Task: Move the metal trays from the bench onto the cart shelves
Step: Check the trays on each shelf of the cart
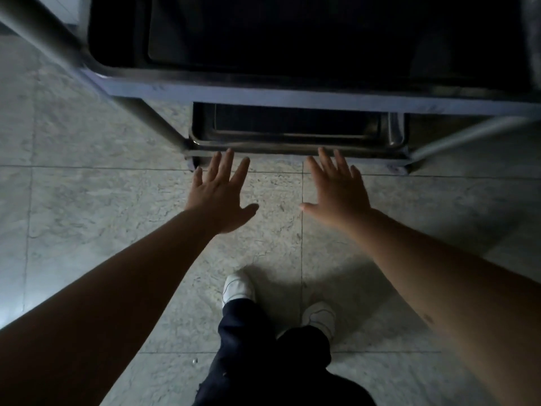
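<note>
A metal cart fills the top of the view, its upper shelf rim (292, 96) running across. A dark metal tray (263, 33) lies on that upper shelf. Lower down, another metal tray (292, 136) rests on the bottom shelf, with its front edge showing. My left hand (219, 194) and my right hand (336, 189) are both stretched out, palms down, fingers spread. Their fingertips are just short of the lower tray's front edge. Neither hand holds anything.
The cart's round legs slant down at the left (87, 68) and right (468, 133). Pale marbled floor tiles (87, 200) spread below. My white shoes (237, 285) and dark trousers stand close to the cart at the bottom centre.
</note>
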A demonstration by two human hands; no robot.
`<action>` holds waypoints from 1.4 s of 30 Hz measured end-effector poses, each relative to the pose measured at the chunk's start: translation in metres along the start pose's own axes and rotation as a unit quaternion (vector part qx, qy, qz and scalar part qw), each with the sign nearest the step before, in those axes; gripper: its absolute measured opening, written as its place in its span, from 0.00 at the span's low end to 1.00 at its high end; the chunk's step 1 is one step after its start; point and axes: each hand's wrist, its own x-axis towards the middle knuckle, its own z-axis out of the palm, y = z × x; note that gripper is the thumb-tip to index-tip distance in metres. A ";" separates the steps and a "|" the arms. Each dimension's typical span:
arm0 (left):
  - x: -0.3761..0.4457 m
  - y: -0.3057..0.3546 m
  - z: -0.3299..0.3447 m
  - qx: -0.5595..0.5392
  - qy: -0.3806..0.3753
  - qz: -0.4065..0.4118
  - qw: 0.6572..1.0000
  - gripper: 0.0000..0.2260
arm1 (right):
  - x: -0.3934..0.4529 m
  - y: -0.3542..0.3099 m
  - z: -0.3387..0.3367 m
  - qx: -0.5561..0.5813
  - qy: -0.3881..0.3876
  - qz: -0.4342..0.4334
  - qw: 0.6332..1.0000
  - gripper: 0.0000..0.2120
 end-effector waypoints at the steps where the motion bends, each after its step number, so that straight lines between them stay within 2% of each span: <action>1: 0.012 -0.003 0.010 -0.002 -0.002 -0.007 1.000 0.45 | 0.014 0.004 0.010 -0.003 -0.002 0.004 1.000 0.50; 6: 0.075 -0.021 0.049 0.017 0.006 -0.001 1.000 0.45 | 0.076 0.017 0.048 -0.006 0.011 -0.001 1.000 0.50; 11: 0.136 -0.036 0.085 0.048 -0.006 0.019 0.999 0.46 | 0.121 0.041 0.083 -0.041 -0.011 -0.017 0.999 0.51; 16: 0.176 -0.059 0.100 0.084 0.036 0.036 0.995 0.47 | 0.151 0.056 0.110 -0.056 -0.007 -0.038 0.998 0.55; 21: 0.188 -0.067 0.111 0.083 0.051 0.020 0.995 0.51 | 0.163 0.059 0.127 -0.070 0.020 -0.037 0.997 0.58; 25: 0.186 -0.066 0.107 0.106 0.060 0.023 0.992 0.49 | 0.168 0.064 0.128 -0.086 0.027 -0.044 0.995 0.58; 34: 0.164 -0.074 0.108 0.118 0.034 0.034 0.992 0.45 | 0.154 0.055 0.126 -0.082 -0.022 -0.079 0.993 0.56; 42: 0.172 -0.074 0.091 0.070 -0.010 0.035 0.997 0.39 | 0.151 0.057 0.115 -0.089 -0.075 -0.101 0.988 0.59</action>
